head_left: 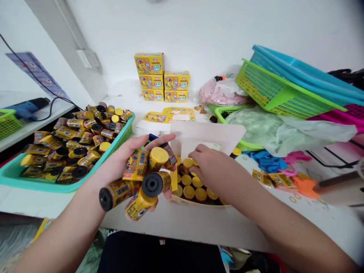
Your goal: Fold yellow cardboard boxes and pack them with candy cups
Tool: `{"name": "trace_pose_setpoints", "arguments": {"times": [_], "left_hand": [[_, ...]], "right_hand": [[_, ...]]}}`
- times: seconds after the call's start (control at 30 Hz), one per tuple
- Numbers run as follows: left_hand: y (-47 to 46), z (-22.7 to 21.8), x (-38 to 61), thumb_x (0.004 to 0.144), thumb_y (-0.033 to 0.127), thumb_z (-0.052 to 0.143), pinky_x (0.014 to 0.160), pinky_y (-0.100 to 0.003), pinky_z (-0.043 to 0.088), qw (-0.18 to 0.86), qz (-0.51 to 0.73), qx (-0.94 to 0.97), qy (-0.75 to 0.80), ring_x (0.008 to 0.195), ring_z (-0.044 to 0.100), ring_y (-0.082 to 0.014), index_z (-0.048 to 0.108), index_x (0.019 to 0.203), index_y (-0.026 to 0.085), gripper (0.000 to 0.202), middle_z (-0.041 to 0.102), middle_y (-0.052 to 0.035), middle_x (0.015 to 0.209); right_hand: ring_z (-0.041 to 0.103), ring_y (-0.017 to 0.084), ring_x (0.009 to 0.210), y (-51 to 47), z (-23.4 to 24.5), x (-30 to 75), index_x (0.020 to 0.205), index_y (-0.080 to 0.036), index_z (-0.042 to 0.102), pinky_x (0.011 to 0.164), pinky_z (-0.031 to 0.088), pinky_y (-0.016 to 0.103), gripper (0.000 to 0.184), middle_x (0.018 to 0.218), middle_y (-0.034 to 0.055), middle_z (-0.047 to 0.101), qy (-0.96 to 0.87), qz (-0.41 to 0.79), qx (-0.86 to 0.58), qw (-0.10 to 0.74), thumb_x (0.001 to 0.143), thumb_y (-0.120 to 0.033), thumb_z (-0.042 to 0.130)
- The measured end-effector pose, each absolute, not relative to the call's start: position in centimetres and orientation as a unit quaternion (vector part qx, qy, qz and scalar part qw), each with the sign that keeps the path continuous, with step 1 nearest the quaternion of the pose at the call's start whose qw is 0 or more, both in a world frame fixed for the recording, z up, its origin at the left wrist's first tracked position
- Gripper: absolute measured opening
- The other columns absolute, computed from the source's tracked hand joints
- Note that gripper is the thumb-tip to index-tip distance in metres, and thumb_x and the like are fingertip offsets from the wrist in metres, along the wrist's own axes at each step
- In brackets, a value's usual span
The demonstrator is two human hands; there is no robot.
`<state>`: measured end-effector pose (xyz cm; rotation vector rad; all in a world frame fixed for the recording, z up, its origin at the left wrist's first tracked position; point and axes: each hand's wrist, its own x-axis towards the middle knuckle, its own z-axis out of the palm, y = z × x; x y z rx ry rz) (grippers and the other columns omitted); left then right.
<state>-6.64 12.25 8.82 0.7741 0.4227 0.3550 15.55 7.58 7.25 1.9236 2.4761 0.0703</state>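
My left hand (125,161) is palm up, fingers curled round a bunch of several yellow canisters (139,182) with black and yellow caps. My right hand (210,167) reaches into an open yellow box (182,201) at the table's front edge, fingertips pinched on a yellow-capped canister (187,163) standing among several upright ones (196,187). The box's white flap (204,136) stands open behind my right hand.
A teal tray (17,178) heaped with more canisters sits at the left. Closed yellow boxes (160,77) are stacked at the back by the wall, with flat box blanks (170,113) before them. Green, blue and pink baskets (273,91) and plastic bags (284,129) crowd the right.
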Motion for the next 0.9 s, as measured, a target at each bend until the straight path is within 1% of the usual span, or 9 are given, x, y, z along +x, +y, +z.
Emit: {"name": "trace_pose_setpoints", "arguments": {"times": [0.1, 0.23, 0.3, 0.37, 0.47, 0.63, 0.7, 0.8, 0.9], "left_hand": [[12.4, 9.0, -6.2, 0.094, 0.052, 0.036, 0.06, -0.04, 0.057, 0.886, 0.176, 0.38, 0.198, 0.084, 0.072, -0.0316, 0.035, 0.147, 0.038, 0.055, 0.07, -0.008, 0.112], [12.3, 9.7, -5.1, 0.097, 0.052, 0.023, 0.058, -0.041, 0.055, 0.886, 0.19, 0.376, 0.195, 0.077, 0.072, -0.0297, 0.033, 0.147, 0.037, 0.053, 0.071, -0.0046, 0.097], [12.3, 9.9, -4.6, 0.097, 0.052, 0.025, 0.059, -0.041, 0.055, 0.891, 0.189, 0.371, 0.182, 0.074, 0.072, -0.0283, 0.035, 0.147, 0.036, 0.053, 0.07, -0.0047, 0.093], [12.2, 9.9, -4.2, 0.094, 0.052, 0.038, 0.061, -0.04, 0.055, 0.895, 0.187, 0.367, 0.17, 0.073, 0.072, -0.0274, 0.039, 0.145, 0.035, 0.053, 0.07, -0.0056, 0.094], [11.9, 9.7, -3.5, 0.086, 0.05, 0.054, 0.063, -0.039, 0.057, 0.901, 0.172, 0.355, 0.182, 0.072, 0.071, -0.0266, 0.046, 0.139, 0.033, 0.056, 0.069, -0.0044, 0.092], [11.6, 9.1, -2.1, 0.088, 0.045, 0.053, 0.063, -0.037, 0.057, 0.898, 0.178, 0.339, 0.217, 0.067, 0.069, -0.0234, 0.053, 0.134, 0.024, 0.051, 0.068, -0.0035, 0.084], [12.0, 8.9, -1.7, 0.087, 0.045, 0.054, 0.061, -0.036, 0.057, 0.907, 0.173, 0.332, 0.192, 0.065, 0.068, -0.0227, 0.053, 0.134, 0.025, 0.051, 0.068, -0.0047, 0.086], [12.7, 8.7, -1.5, 0.086, 0.048, 0.052, 0.057, -0.037, 0.055, 0.929, 0.145, 0.306, 0.151, 0.064, 0.065, -0.0217, 0.049, 0.136, 0.031, 0.052, 0.067, -0.006, 0.093], [13.3, 8.5, -1.7, 0.088, 0.05, 0.048, 0.058, -0.038, 0.053, 0.938, 0.15, 0.279, 0.142, 0.068, 0.063, -0.0212, 0.048, 0.136, 0.036, 0.05, 0.066, -0.0069, 0.097]], "right_hand": [[0.069, 0.022, 0.079, 7.8, 7.3, 15.6, 0.099, -0.014, 0.067, 0.068, 0.052, 0.032, 0.013, 0.099, 0.0116, 0.065, 0.775, -0.008, 0.631, 0.011, 0.088, -0.02, 0.063], [0.071, 0.025, 0.086, 7.8, 7.5, 15.9, 0.112, -0.014, 0.064, 0.072, 0.054, 0.035, 0.027, 0.104, 0.0137, 0.069, 0.761, -0.031, 0.648, -0.004, 0.085, -0.019, 0.065], [0.071, 0.027, 0.089, 7.6, 8.0, 16.4, 0.115, -0.015, 0.063, 0.074, 0.055, 0.037, 0.027, 0.106, 0.0137, 0.071, 0.756, -0.003, 0.648, -0.087, 0.089, -0.022, 0.061], [0.07, 0.025, 0.093, 7.3, 8.7, 16.8, 0.117, -0.018, 0.063, 0.077, 0.056, 0.037, 0.026, 0.109, 0.0116, 0.071, 0.755, 0.014, 0.616, -0.224, 0.094, -0.025, 0.053], [0.063, 0.021, 0.11, 6.8, 9.8, 17.2, 0.125, -0.022, 0.058, 0.086, 0.055, 0.035, 0.032, 0.121, 0.0091, 0.066, 0.788, -0.043, 0.504, -0.352, 0.096, -0.032, 0.049], [0.049, 0.023, 0.128, 7.1, 9.9, 17.1, 0.117, -0.022, 0.066, 0.109, 0.041, 0.043, 0.029, 0.136, 0.0115, 0.053, 0.845, -0.1, 0.419, -0.316, 0.088, -0.026, 0.063], [0.051, 0.023, 0.126, 7.5, 9.9, 17.4, 0.113, -0.021, 0.067, 0.104, 0.046, 0.042, 0.026, 0.133, 0.0113, 0.054, 0.828, -0.114, 0.426, -0.346, 0.087, -0.023, 0.062], [0.061, 0.022, 0.111, 7.8, 10.5, 18.9, 0.116, -0.021, 0.063, 0.086, 0.056, 0.037, 0.028, 0.124, 0.0104, 0.06, 0.78, -0.115, 0.454, -0.415, 0.089, -0.024, 0.054], [0.067, 0.021, 0.09, 7.3, 11.1, 20.8, 0.117, -0.022, 0.063, 0.077, 0.056, 0.037, 0.031, 0.111, 0.0085, 0.068, 0.772, -0.043, 0.518, -0.365, 0.087, -0.023, 0.055]]}}
